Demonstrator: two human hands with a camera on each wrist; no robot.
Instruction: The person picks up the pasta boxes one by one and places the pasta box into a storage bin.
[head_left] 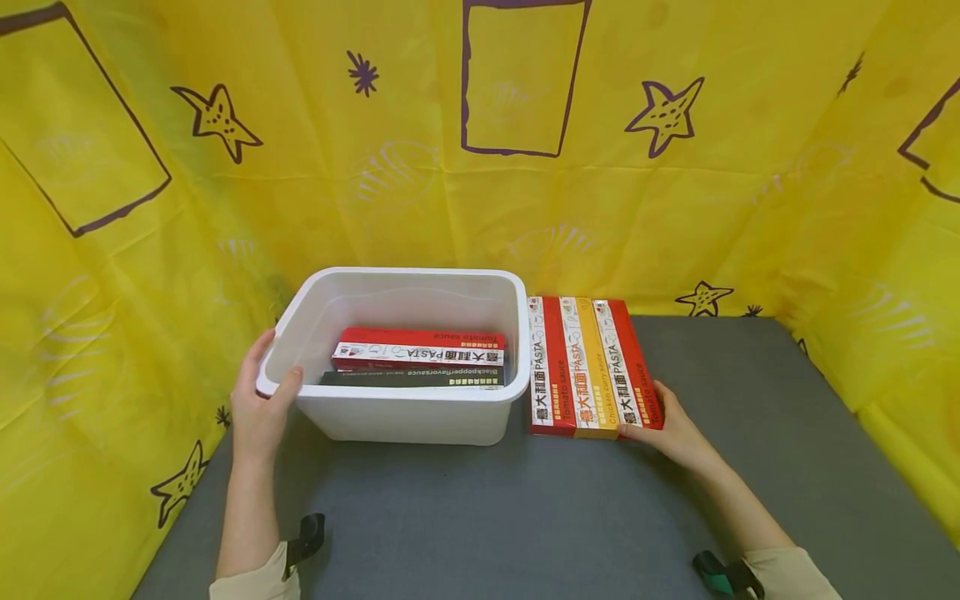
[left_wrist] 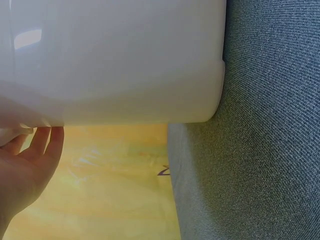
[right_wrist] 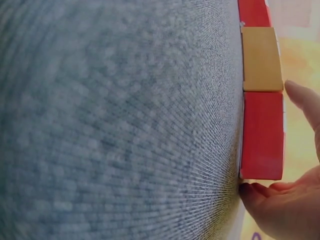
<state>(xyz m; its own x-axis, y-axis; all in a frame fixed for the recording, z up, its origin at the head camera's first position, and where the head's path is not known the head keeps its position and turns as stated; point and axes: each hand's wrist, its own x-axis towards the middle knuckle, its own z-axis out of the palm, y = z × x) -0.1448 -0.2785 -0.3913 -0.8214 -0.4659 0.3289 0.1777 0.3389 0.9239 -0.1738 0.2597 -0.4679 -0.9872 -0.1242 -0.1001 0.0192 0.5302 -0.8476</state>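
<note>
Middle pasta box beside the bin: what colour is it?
Yellow-orange; the middle pasta box lies between two red ones. Head view shows it best.

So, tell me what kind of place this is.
Probably a staged tabletop set, not a real kitchen: a grey felt table walled by a yellow printed plastic sheet, with only a white tub and pasta boxes on it.
</note>
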